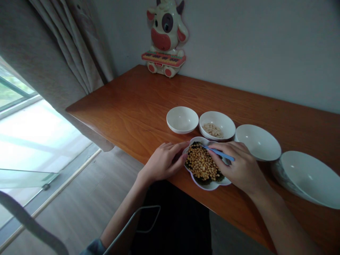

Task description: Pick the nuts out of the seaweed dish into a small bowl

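A white flower-shaped dish (196, 180) with a pale purple rim stands near the table's front edge. Yellow corn-like kernels (202, 162) fill it, with dark green bits (205, 181) around and beneath them. My left hand (166, 161) grips the dish's left rim between thumb and fingers. Over the dish's right side, my right hand (240, 166) is closed on slim blue tweezers (221, 153). The tweezers' tips point left into the dish's far part; whether they pinch anything is too small to tell. Just behind the dish, a white bowl (225, 124) holds pale flat seeds (212, 130).
A small white bowl (182, 119) stands left of the seed bowl; two larger white bowls (259, 141) extend to the right. A cow-shaped toy keyboard (164, 42) sits at the wooden table's (127, 95) far corner. A white cable (132, 216) crosses my lap.
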### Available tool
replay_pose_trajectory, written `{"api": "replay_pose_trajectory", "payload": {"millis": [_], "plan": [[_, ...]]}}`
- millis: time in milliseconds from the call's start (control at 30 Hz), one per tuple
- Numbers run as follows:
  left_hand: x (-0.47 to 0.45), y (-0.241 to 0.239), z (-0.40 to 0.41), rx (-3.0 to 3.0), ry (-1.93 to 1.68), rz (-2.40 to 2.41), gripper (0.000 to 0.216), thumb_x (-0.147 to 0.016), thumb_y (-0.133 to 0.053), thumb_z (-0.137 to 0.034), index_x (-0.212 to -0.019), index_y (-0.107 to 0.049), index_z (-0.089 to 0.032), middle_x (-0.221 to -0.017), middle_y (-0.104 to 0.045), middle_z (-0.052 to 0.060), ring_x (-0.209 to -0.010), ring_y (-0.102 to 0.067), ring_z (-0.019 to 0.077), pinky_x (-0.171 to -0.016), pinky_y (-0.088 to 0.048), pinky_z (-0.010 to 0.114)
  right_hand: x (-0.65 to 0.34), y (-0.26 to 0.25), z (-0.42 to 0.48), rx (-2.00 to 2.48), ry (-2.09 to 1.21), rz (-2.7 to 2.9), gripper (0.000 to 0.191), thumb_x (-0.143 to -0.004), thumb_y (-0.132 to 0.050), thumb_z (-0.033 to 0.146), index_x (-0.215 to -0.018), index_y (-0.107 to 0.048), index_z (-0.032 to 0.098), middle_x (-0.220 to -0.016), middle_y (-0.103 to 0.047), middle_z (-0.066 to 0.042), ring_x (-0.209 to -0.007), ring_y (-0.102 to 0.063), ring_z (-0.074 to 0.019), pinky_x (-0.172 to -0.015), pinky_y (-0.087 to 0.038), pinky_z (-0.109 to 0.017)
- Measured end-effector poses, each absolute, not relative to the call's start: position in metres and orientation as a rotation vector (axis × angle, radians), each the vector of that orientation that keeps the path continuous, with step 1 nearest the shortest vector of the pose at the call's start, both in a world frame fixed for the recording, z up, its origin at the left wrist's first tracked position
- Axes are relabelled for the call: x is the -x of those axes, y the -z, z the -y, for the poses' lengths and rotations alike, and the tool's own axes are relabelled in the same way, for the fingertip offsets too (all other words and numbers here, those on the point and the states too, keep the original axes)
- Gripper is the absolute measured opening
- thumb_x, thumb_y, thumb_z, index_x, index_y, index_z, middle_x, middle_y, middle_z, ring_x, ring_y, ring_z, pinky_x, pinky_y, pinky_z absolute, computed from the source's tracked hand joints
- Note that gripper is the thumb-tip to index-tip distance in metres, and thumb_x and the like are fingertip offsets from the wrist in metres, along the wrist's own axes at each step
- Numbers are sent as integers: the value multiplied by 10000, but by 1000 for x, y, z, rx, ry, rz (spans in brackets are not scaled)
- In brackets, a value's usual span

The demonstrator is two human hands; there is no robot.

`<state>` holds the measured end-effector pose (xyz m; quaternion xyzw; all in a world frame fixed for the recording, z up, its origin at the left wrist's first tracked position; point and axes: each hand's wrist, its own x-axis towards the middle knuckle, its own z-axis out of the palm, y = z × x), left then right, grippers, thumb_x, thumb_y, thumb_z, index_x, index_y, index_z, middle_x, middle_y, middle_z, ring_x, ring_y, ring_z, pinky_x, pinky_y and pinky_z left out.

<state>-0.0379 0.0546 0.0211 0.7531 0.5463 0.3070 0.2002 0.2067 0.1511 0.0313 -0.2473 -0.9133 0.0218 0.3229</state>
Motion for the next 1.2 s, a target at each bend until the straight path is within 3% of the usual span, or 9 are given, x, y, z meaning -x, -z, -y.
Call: {"api": "replay_pose_trajectory", "payload": {"millis": [600, 1200], "plan": [[38, -20, -55, -2096, -869, -1507, 422, -1080, -438, -342, -1459, -487, -163, -1273, -724, 131, -1107, -707, 268, -955, -540, 444, -206, -28, -152, 681, -165, 2390, 154, -937, -667, 191, -1088, -680, 215, -1013, -777, -45, -897, -722, -207, -857, -540, -389], [38, -20, -54, -2118, -864, -1524, 414, -1076, -450, -338, -1443, -505, -155, -1235, -732, 123, -1059, -707, 262, -933, -531, 429, -207, -33, -151, 580, -32, 2338, 186, -916, -692, 130, -1084, -684, 209, -965, -791, -26, -792, -717, -174, -803, -519, -353]]}}
